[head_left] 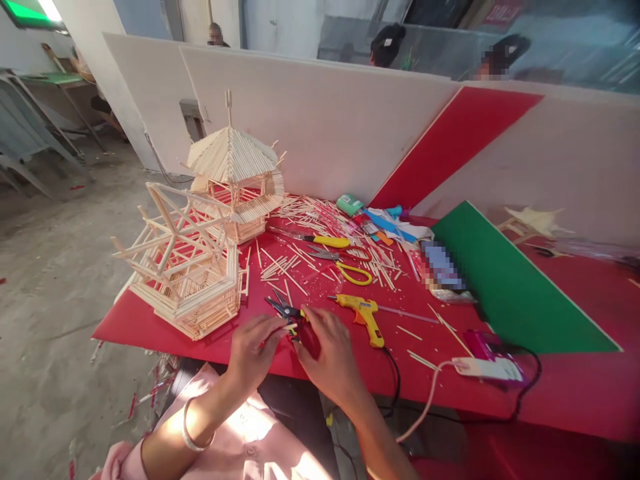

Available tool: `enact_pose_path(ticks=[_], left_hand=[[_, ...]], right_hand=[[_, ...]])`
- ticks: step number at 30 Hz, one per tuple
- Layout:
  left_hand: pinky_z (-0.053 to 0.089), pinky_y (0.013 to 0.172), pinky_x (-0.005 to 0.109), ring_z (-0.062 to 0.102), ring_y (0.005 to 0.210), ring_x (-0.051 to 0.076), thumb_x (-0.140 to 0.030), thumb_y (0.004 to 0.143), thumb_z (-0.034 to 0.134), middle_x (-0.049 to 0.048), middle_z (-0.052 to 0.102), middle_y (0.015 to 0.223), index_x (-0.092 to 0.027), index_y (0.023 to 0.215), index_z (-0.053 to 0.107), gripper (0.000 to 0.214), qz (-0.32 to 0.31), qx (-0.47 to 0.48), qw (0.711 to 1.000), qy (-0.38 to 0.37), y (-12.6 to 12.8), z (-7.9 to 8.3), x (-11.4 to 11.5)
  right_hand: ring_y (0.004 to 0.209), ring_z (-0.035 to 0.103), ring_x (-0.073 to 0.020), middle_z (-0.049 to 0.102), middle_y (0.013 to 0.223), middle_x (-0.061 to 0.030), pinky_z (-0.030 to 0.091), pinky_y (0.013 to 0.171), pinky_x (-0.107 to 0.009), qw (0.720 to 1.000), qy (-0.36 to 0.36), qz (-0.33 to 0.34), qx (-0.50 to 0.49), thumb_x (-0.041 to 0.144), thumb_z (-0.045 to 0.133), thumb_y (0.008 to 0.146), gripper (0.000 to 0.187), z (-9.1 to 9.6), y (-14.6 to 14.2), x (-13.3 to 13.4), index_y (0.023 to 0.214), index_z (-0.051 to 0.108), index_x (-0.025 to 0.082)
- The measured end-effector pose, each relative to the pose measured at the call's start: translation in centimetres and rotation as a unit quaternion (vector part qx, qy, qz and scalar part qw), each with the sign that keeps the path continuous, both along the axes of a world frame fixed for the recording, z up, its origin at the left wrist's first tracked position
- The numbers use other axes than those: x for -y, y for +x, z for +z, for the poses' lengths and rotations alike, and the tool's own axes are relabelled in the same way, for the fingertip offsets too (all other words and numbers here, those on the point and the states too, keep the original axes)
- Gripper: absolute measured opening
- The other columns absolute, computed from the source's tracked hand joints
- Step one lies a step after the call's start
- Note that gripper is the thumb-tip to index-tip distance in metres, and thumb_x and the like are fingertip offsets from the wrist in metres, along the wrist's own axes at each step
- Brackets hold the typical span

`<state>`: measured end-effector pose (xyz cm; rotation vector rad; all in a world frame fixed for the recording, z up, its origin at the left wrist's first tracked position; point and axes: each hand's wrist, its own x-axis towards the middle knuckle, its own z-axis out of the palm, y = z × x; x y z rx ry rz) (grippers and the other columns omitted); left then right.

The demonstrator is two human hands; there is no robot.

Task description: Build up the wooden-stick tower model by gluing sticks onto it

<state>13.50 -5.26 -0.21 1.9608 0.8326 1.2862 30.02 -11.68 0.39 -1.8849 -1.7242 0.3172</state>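
My left hand and my right hand meet at the near edge of the red table. Between them lies a small pair of cutters with yellow-and-black handles. My right hand's fingers curl around those handles. My left hand's fingertips pinch together beside the cutters, on something too small to name. A yellow glue gun lies just right of my right hand, its black cord running off the table edge. A stick-built frame model stands left of my hands, a roofed stick pavilion behind it.
Loose wooden sticks cover the table's middle. Yellow-handled scissors and a yellow-handled tool lie among them. A green board leans at right, a white power strip lies near the front edge. White partition panels stand behind; people sit beyond.
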Motion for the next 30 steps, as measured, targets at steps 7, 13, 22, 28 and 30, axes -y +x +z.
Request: enact_pose_path(ticks=[7, 13, 22, 28, 30], left_hand=[[0.049, 0.067, 0.030, 0.063, 0.075, 0.017, -0.010, 0.096, 0.043, 0.0102, 0.071, 0.086, -0.013, 0.106, 0.063, 0.022, -0.107, -0.146, 0.962, 0.206, -2.6, 1.5, 0.5], [0.045, 0.092, 0.040, 0.060, 0.100, 0.021, -0.012, 0.089, 0.061, 0.0066, 0.070, 0.097, -0.021, 0.098, 0.072, 0.017, 0.171, -0.107, 0.909, 0.366, -7.3, 6.0, 1.4], [0.048, 0.047, 0.022, 0.058, 0.052, 0.010, -0.032, 0.081, 0.075, 0.0069, 0.073, 0.076, -0.017, 0.079, 0.078, 0.015, 0.075, 0.164, 0.974, -0.135, -10.1, 9.2, 0.8], [0.043, 0.046, 0.016, 0.053, 0.051, 0.007, -0.036, 0.074, 0.081, 0.0010, 0.066, 0.062, -0.018, 0.083, 0.077, 0.019, 0.026, 0.240, 0.921, -0.307, -6.9, 6.0, 0.6], [0.040, 0.045, 0.016, 0.049, 0.048, 0.006, -0.036, 0.077, 0.079, -0.0007, 0.061, 0.057, -0.017, 0.086, 0.076, 0.021, -0.019, 0.190, 0.924, -0.330, -5.1, 4.8, 0.3]], right_hand=[[0.077, 0.070, -0.0137, 0.074, 0.083, -0.0016, 0.055, 0.071, -0.021, 0.976, 0.089, 0.101, -0.171, 0.032, 0.060, 0.092, 0.016, 3.0, -0.7, 0.5, 0.091, 0.074, 0.024], [0.077, 0.071, -0.0130, 0.075, 0.085, -0.0005, 0.056, 0.069, -0.018, 0.964, 0.127, 0.134, -0.192, 0.030, 0.059, 0.093, 0.016, 4.4, -3.8, -0.5, 0.096, 0.074, 0.026], [0.071, 0.068, -0.0141, 0.074, 0.080, -0.0019, 0.053, 0.068, -0.024, 0.936, 0.242, 0.171, -0.190, 0.023, 0.054, 0.094, 0.016, 8.4, -11.8, -1.8, 0.097, 0.069, 0.024], [0.103, 0.066, -0.0136, 0.073, 0.110, -0.0026, 0.049, 0.093, -0.026, 0.985, 0.096, 0.100, -0.105, 0.026, 0.045, 0.098, 0.028, 6.3, -5.0, -1.7, 0.114, 0.069, 0.025], [0.109, 0.063, -0.0146, 0.070, 0.117, -0.0040, 0.046, 0.096, -0.026, 0.990, 0.005, -0.142, -0.001, 0.023, 0.047, 0.094, 0.033, 4.3, 0.1, -1.2, 0.120, 0.065, 0.025]])
